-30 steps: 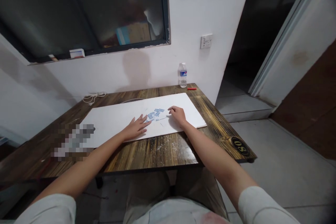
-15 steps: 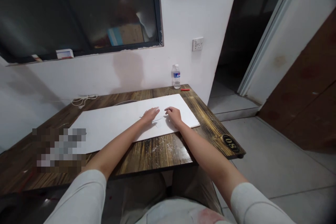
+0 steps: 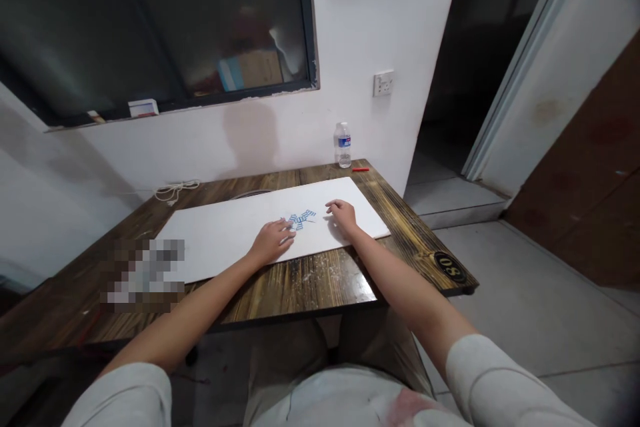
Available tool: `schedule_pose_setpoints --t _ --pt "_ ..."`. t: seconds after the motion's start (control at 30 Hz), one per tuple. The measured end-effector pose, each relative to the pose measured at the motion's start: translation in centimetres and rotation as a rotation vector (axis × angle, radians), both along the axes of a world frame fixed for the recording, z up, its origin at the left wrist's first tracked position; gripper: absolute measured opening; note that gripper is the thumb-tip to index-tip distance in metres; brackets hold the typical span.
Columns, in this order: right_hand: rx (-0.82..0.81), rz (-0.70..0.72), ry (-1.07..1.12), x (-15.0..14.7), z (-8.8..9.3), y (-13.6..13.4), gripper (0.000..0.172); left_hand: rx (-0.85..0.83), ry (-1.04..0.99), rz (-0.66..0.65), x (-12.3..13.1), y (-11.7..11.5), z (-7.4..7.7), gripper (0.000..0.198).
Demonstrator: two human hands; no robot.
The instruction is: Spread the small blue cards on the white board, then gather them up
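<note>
A white board [image 3: 220,230] lies flat on a dark wooden table [image 3: 320,283]. A small heap of several blue-and-white tiles [image 3: 301,218] sits on the board's right half. My left hand [image 3: 273,241] rests on the board just left of the heap, fingers stretched towards the tiles and touching the nearest ones. My right hand [image 3: 342,213] lies on the board to the right of the heap, fingers loosely curled, with nothing seen in it.
A water bottle [image 3: 343,145] and a red pen [image 3: 360,169] stand at the table's far right corner by the wall. A white cord [image 3: 176,189] lies at the far left. A blurred patch [image 3: 144,271] covers something at the left. An open doorway is on the right.
My left hand drew back from over the heap towards me and to the left, so the blue tiles show again. My right hand stayed nearly in place.
</note>
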State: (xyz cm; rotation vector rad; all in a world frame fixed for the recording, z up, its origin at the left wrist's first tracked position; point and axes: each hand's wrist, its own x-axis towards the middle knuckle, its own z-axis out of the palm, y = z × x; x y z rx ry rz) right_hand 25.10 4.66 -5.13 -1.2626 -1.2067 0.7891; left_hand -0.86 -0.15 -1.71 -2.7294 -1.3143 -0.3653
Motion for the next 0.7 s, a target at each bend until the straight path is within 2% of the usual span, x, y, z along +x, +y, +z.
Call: schedule_pose_setpoints --t 0.13,0.27,0.4,0.5,0.6,0.7 --pt "-0.008 -0.003 -0.032 0.0 -0.1 0.0 0.034 -0.059 -0.134 0.260 -0.5 1.3 0.4 0.035" --pt "-0.005 -0.007 -0.045 0.1 -0.3 0.0 0.035 -0.183 -0.243 0.408 1.6 3.9 0.4 0.039" --pt "-0.018 0.011 -0.093 0.0 -0.5 0.2 0.034 -0.229 -0.305 0.370 5.4 5.4 0.0 0.041" --pt "-0.017 0.059 -0.183 -0.1 -0.6 0.2 0.033 -0.188 -0.190 0.286 7.7 5.4 -0.8 0.049" --pt "0.003 0.095 -0.275 -0.1 -0.5 0.2 0.032 -0.146 -0.091 0.218 8.6 5.0 -1.5 0.058" --pt "0.011 0.100 -0.317 -0.1 -0.3 0.1 0.032 -0.110 -0.115 0.183 8.4 4.6 -1.6 0.043"
